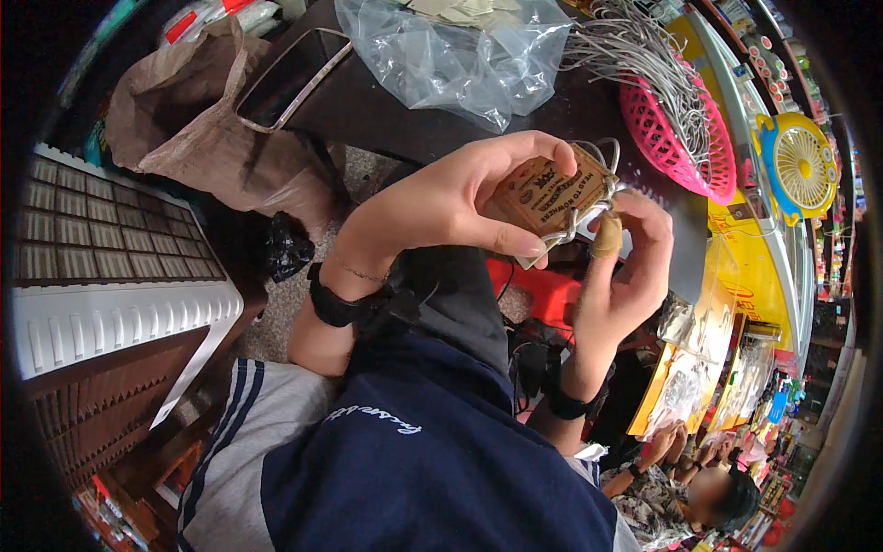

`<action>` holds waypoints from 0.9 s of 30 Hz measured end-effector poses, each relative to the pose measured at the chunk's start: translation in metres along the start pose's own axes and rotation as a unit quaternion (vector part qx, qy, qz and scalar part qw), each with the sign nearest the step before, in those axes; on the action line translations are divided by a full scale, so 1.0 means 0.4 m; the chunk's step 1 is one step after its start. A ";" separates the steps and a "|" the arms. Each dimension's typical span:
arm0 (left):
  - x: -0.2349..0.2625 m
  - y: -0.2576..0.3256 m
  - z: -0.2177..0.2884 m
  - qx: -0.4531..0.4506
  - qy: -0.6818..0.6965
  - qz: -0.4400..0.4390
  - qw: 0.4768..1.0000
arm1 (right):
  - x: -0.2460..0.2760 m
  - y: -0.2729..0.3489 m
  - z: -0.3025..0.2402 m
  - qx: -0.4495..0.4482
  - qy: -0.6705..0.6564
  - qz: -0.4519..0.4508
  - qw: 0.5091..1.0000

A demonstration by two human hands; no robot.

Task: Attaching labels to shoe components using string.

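Note:
My left hand (446, 202) is closed round a small stack of brown printed card tags (544, 195), with the thumb along the near edge and fingers over the far side. A light grey cord (572, 226) is looped and twisted at the right edge of the tags. The thumb and forefinger of my right hand (635, 271) pinch this cord there, and the thumb tip looks yellowish. Beyond my hands, a clear plastic bag (455, 69) with pale tags (464, 9) lies on the dark table (377, 120).
A pink mesh basket (658, 138) heaped with grey cords (676, 92) stands at the back right. Behind it is a yellow and blue fan (798, 166). A phone (294, 78) lies at the table's left edge, beside a brown sack (212, 129). Another person (699, 497) sits at lower right.

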State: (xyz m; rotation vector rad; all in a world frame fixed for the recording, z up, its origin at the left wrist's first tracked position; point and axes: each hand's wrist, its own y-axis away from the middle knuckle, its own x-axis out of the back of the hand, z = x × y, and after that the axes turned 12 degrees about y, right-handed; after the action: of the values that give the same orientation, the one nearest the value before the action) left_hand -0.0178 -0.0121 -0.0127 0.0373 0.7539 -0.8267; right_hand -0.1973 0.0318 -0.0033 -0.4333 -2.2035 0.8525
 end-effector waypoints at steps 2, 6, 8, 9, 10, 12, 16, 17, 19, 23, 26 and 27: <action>-0.004 0.001 0.001 0.001 0.012 0.003 1.000 | 0.003 -0.001 -0.008 -0.018 -0.033 0.006 0.999; -0.008 0.005 0.006 0.014 0.041 -0.001 0.999 | 0.028 -0.008 -0.011 0.032 -0.004 -0.011 0.999; -0.011 0.004 0.005 0.011 0.042 0.002 0.999 | 0.033 -0.006 -0.010 0.070 0.028 -0.030 0.997; -0.013 0.005 0.005 0.007 0.042 0.006 0.999 | 0.034 -0.005 -0.010 0.077 0.029 -0.025 0.996; -0.014 0.005 0.005 0.007 0.042 0.005 0.999 | 0.034 -0.005 -0.010 0.084 0.029 -0.020 0.996; -0.016 0.006 0.007 0.012 0.065 0.000 0.998 | 0.032 -0.007 -0.020 0.074 0.027 -0.016 0.997; -0.021 0.008 0.013 0.029 0.062 0.010 0.998 | 0.032 -0.004 -0.039 -0.145 -0.204 -0.016 0.968; -0.019 0.008 0.012 0.039 0.061 -0.004 0.997 | 0.039 -0.013 -0.025 -0.187 -0.188 -0.038 0.963; -0.015 0.007 0.004 0.049 0.061 -0.019 0.997 | 0.052 -0.024 0.003 -0.247 -0.184 -0.131 0.942; -0.012 0.001 -0.008 0.069 0.027 -0.053 0.996 | 0.042 -0.026 0.009 -0.276 -0.265 -0.102 0.918; 0.005 -0.009 -0.027 0.039 -0.027 -0.056 0.997 | 0.052 -0.033 0.024 -0.254 -0.195 -0.097 0.942; 0.011 -0.014 -0.037 0.005 -0.090 -0.072 0.993 | 0.055 -0.035 0.027 -0.239 -0.163 -0.083 0.954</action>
State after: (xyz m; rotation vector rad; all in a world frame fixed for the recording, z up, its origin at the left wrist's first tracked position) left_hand -0.0284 -0.0141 -0.0250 -0.0824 0.5870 -0.9585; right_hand -0.2207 0.0284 0.0119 -0.3407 -2.7164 0.3056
